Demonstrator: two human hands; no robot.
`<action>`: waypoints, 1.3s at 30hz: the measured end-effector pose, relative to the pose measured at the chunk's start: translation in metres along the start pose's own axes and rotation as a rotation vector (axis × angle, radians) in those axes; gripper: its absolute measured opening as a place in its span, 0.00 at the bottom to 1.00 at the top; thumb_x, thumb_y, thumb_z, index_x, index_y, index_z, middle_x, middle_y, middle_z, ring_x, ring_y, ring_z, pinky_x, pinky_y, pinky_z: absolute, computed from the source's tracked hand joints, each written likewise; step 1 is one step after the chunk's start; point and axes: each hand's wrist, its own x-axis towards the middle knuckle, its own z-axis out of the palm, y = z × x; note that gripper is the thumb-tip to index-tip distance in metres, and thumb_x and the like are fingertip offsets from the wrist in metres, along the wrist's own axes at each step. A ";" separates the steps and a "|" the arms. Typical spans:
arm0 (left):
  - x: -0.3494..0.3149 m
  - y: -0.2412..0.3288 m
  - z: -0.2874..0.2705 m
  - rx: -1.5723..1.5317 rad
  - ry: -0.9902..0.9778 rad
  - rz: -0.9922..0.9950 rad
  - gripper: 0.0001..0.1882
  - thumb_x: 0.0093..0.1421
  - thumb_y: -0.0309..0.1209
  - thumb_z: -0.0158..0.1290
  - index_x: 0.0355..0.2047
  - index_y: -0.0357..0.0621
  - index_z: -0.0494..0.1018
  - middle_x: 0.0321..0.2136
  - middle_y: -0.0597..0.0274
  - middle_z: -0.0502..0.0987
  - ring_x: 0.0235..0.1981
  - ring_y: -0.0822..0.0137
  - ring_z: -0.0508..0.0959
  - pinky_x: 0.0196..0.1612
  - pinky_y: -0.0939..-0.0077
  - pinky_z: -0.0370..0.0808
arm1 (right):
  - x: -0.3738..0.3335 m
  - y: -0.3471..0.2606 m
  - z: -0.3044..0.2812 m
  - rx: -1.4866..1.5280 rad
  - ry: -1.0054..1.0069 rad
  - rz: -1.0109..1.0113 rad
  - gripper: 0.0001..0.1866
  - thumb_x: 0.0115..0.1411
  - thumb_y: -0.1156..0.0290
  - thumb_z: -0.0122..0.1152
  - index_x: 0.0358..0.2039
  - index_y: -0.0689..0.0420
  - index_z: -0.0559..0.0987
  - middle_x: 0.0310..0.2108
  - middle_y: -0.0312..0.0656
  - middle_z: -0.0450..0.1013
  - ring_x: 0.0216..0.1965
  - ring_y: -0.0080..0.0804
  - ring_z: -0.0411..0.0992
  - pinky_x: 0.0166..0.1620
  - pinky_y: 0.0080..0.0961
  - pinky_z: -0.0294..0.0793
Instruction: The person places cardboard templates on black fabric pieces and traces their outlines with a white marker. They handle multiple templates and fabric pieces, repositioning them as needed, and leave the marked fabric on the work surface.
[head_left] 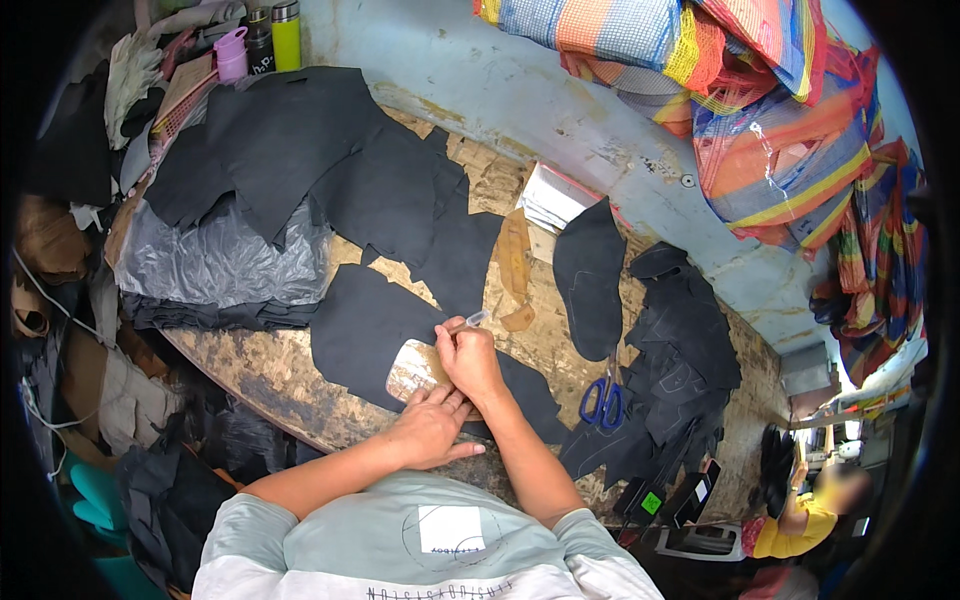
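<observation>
My right hand [470, 362] is closed round a slim pen [478, 319] whose clear end sticks out above the fist. Its lower end is hidden by the hand. Flat on the pale, worn template [416, 368] rest the fingers of my left hand [432, 430], stretched out with the thumb apart. That template lies on a black sheet of leather-like material [365, 318], right beside my right fist. More of the black sheet shows to the right of my right wrist.
Dark blue-handled scissors [602, 403] lie right of my hands, beside a heap of cut black pieces [680, 350]. Large black sheets [290, 130] cover the table's far left. Brown templates [514, 255] lie near the wall. A person in yellow [815, 515] sits at far right.
</observation>
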 end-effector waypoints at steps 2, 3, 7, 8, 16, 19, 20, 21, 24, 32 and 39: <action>0.001 0.000 -0.003 0.005 -0.022 -0.016 0.39 0.62 0.57 0.42 0.59 0.34 0.60 0.61 0.46 0.57 0.63 0.49 0.55 0.61 0.44 0.53 | -0.005 0.002 -0.006 0.024 -0.032 0.022 0.07 0.56 0.73 0.58 0.25 0.63 0.76 0.22 0.53 0.73 0.25 0.52 0.73 0.28 0.38 0.72; 0.002 0.000 -0.005 0.008 -0.043 -0.025 0.38 0.62 0.56 0.41 0.59 0.36 0.60 0.61 0.47 0.57 0.63 0.49 0.54 0.61 0.41 0.53 | -0.010 0.004 -0.011 0.016 -0.039 0.021 0.07 0.56 0.73 0.58 0.25 0.63 0.75 0.22 0.53 0.73 0.25 0.52 0.73 0.29 0.38 0.72; 0.006 -0.006 -0.010 -0.054 -0.096 -0.059 0.33 0.64 0.53 0.40 0.60 0.40 0.61 0.62 0.49 0.58 0.64 0.51 0.55 0.59 0.38 0.54 | -0.044 0.010 -0.043 -0.095 0.020 -0.010 0.05 0.56 0.73 0.60 0.27 0.62 0.78 0.24 0.48 0.75 0.25 0.45 0.74 0.30 0.33 0.73; 0.008 -0.009 -0.012 -0.068 -0.088 -0.058 0.31 0.65 0.50 0.40 0.59 0.41 0.62 0.61 0.49 0.60 0.62 0.49 0.57 0.60 0.44 0.57 | -0.053 0.011 -0.050 -0.130 0.027 -0.019 0.04 0.56 0.74 0.59 0.27 0.61 0.77 0.24 0.47 0.75 0.25 0.45 0.74 0.30 0.34 0.73; 0.035 -0.036 -0.041 -0.441 -0.210 -0.055 0.36 0.67 0.55 0.28 0.65 0.39 0.50 0.50 0.33 0.69 0.54 0.43 0.67 0.59 0.63 0.61 | -0.105 -0.007 -0.065 -0.504 -0.079 -0.174 0.06 0.45 0.73 0.65 0.23 0.56 0.77 0.21 0.41 0.71 0.32 0.39 0.70 0.36 0.35 0.67; 0.039 -0.045 -0.047 -0.469 -0.225 -0.071 0.39 0.66 0.59 0.24 0.64 0.38 0.52 0.55 0.38 0.66 0.57 0.45 0.66 0.60 0.65 0.60 | -0.110 -0.016 -0.049 -0.464 -0.088 -0.262 0.07 0.44 0.70 0.66 0.25 0.56 0.77 0.22 0.38 0.72 0.35 0.37 0.70 0.40 0.35 0.65; 0.041 -0.048 -0.049 -0.465 -0.267 -0.040 0.42 0.65 0.61 0.21 0.62 0.37 0.57 0.64 0.46 0.55 0.59 0.47 0.64 0.62 0.67 0.59 | -0.110 -0.018 -0.042 -0.417 -0.091 -0.291 0.08 0.44 0.70 0.66 0.25 0.55 0.77 0.23 0.39 0.73 0.36 0.37 0.69 0.41 0.35 0.65; 0.043 -0.051 -0.049 -0.465 -0.295 -0.047 0.42 0.65 0.61 0.20 0.59 0.37 0.62 0.68 0.56 0.44 0.63 0.51 0.59 0.64 0.70 0.55 | -0.110 -0.021 -0.035 -0.367 -0.098 -0.317 0.08 0.44 0.70 0.66 0.26 0.55 0.77 0.24 0.39 0.73 0.37 0.37 0.69 0.41 0.35 0.64; 0.048 -0.060 -0.047 -0.530 -0.338 -0.044 0.43 0.65 0.61 0.20 0.59 0.36 0.63 0.69 0.59 0.41 0.66 0.56 0.52 0.66 0.73 0.50 | -0.096 -0.028 -0.009 -0.219 -0.182 -0.337 0.07 0.47 0.71 0.65 0.27 0.56 0.77 0.24 0.40 0.73 0.37 0.38 0.70 0.42 0.35 0.65; 0.008 -0.049 -0.029 -0.258 -0.141 0.036 0.32 0.67 0.53 0.32 0.64 0.49 0.54 0.40 0.45 0.77 0.42 0.47 0.77 0.48 0.57 0.71 | -0.086 -0.038 -0.025 0.681 0.119 -0.186 0.04 0.60 0.75 0.55 0.33 0.62 0.76 0.24 0.42 0.74 0.23 0.28 0.72 0.28 0.23 0.71; -0.078 -0.021 0.005 -0.383 0.027 -0.127 0.23 0.61 0.43 0.48 0.55 0.48 0.68 0.31 0.50 0.79 0.33 0.52 0.79 0.37 0.60 0.74 | -0.051 0.027 -0.015 0.749 0.178 0.236 0.04 0.60 0.77 0.57 0.35 0.64 0.76 0.26 0.39 0.75 0.22 0.17 0.70 0.25 0.13 0.70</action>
